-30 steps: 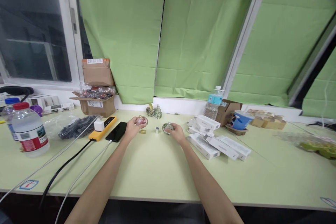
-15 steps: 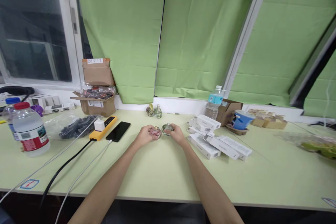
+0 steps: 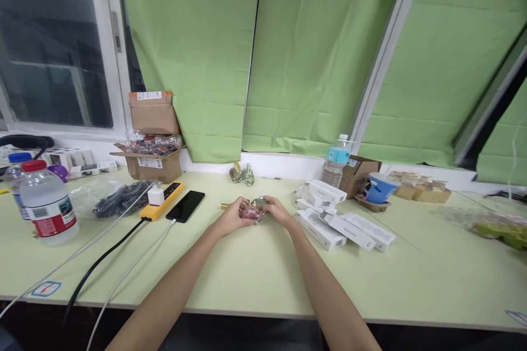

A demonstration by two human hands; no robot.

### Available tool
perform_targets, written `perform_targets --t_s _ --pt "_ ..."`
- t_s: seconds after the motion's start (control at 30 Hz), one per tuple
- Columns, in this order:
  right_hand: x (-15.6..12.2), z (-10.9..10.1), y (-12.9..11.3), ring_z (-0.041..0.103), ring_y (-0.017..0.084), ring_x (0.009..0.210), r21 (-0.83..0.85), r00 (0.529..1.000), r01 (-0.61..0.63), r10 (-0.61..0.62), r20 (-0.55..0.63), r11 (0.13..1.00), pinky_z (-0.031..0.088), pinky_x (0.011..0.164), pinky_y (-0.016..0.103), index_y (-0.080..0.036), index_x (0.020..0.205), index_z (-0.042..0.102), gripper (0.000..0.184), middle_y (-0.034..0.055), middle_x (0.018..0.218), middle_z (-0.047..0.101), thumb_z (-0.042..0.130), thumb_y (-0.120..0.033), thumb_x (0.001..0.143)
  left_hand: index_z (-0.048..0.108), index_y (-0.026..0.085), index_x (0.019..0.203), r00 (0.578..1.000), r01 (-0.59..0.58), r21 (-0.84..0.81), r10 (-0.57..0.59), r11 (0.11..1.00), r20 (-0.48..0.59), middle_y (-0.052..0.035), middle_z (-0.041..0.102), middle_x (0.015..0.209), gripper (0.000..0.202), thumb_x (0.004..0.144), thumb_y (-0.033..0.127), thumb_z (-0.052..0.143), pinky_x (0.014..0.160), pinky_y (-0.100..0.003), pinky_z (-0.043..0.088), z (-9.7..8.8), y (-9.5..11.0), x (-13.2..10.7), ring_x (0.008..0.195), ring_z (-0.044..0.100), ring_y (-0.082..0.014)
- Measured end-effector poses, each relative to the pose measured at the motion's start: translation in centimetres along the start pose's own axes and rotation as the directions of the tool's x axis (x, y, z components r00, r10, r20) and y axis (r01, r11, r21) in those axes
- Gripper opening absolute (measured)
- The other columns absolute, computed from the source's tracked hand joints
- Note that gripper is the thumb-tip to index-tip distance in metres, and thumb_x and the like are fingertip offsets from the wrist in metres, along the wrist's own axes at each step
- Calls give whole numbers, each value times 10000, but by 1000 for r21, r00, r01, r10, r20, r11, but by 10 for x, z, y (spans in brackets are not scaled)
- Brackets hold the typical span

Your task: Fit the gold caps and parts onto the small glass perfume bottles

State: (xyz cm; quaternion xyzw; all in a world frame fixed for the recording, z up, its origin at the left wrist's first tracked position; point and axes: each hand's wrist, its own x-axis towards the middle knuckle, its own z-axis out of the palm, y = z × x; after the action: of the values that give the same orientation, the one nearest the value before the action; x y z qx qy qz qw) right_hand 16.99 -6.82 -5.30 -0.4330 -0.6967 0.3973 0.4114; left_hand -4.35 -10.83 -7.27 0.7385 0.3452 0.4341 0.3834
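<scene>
Near the middle of the table, my left hand (image 3: 231, 216) is closed around a small, rounded pink glass piece (image 3: 251, 212). My right hand (image 3: 278, 211) grips a similar clear-green glass piece (image 3: 260, 201), partly hidden by the fingers. Both pieces are close together, seemingly touching, with the pink one in front. A gold-coloured stub (image 3: 224, 205) shows just left of my left hand; whether it belongs to the pink piece I cannot tell. Two more small glass pieces, one yellowish (image 3: 235, 173) and one green (image 3: 247, 175), stand by the wall beyond my hands.
Right of my hands lie several white boxes (image 3: 321, 228), with a water bottle (image 3: 335, 164) and a blue cup (image 3: 376, 189) behind. To the left are a black phone (image 3: 186, 206), a yellow power strip (image 3: 149, 211), cables, a red-capped bottle (image 3: 48, 205) and a cardboard box (image 3: 154, 167).
My hands have come together, bringing the pink and green pieces close to each other. The pink piece has shifted right and turned, and the gold-coloured stub now shows left of my left hand.
</scene>
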Motion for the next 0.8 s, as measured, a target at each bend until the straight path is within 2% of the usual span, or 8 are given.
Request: perform_targets --t_s 0.07,0.17,0.33,0.5,0.7,0.8 --pt "-2 0 -3 553 187 713 20 1000 -5 5 22 1000 418 656 272 -184 744 626 192 13 706 633 546 -269 591 488 205 1111 1000 4 35 -3 999 -31 -28 636 964 579 639 294 810 677 -248 448 2 1 0 781 608 -152" --pt "-4 1 -5 522 173 685 52 999 -16 14 45 998 395 637 264 -188 716 598 171 1 676 602 516 -270 590 495 205 1034 997 19 186 -5 982 -77 -15 618 913 524 642 360 806 644 -244 409 0 6 -2 748 567 -152" --pt "-8 2 -12 555 187 729 108 990 -72 57 130 992 420 665 276 -186 796 615 259 10 760 643 506 -254 571 500 212 989 997 44 368 -16 929 -81 -5 612 851 471 680 453 760 603 -251 357 -3 15 -5 703 537 -165" --pt "-15 -3 -23 600 212 894 220 942 -154 75 328 963 448 790 295 -200 975 638 411 28 970 684 591 -206 567 484 227 989 997 52 373 -27 926 -70 12 626 801 455 707 482 734 582 -247 341 -1 12 -4 661 549 -167" --pt "-20 -2 -30 593 221 1012 140 921 -153 90 379 978 449 870 307 -225 1139 587 593 27 1069 674 763 -214 572 492 229 955 996 59 385 -27 921 -88 18 623 757 453 695 507 738 570 -250 331 1 10 -4 632 544 -168" --pt "-17 0 -29 609 219 960 103 925 -155 107 366 983 466 834 312 -211 1112 595 598 33 1016 684 813 -267 558 527 221 932 999 19 375 1 927 -53 11 623 760 402 702 478 733 580 -252 346 -2 13 -4 639 543 -168"
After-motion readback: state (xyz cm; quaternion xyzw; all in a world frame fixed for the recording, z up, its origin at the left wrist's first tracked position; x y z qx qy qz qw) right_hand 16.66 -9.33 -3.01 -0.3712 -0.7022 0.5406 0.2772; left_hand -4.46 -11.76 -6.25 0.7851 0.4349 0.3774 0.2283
